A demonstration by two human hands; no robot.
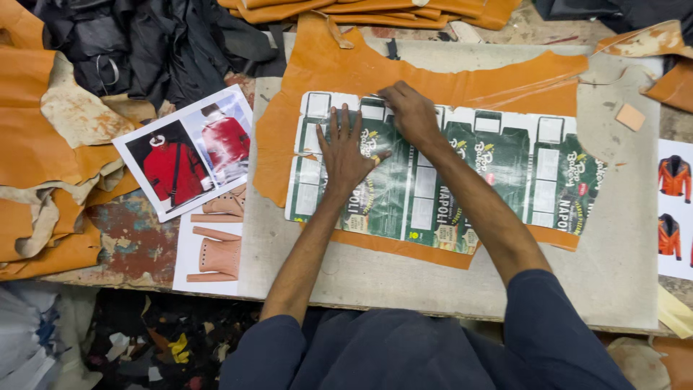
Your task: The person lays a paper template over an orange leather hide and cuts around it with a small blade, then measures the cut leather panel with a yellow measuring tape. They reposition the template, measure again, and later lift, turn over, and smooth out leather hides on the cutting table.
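Note:
A green and white printed cardboard pattern (498, 180) lies flat on a piece of orange leather (404, 68), on a grey work board (621, 267). My left hand (345, 148) rests flat on the pattern's left part, fingers spread. Just to its right, at the pattern's top edge, my right hand (410, 112) has its fingers curled together. Whether it holds a small tool is hidden.
Photos of a red jacket (189, 155) and tan sleeve pictures (216, 245) lie left of the board. Orange jacket pictures (675, 209) sit at the right edge. Orange leather scraps (43, 144) and black material (144, 43) pile at the left and back.

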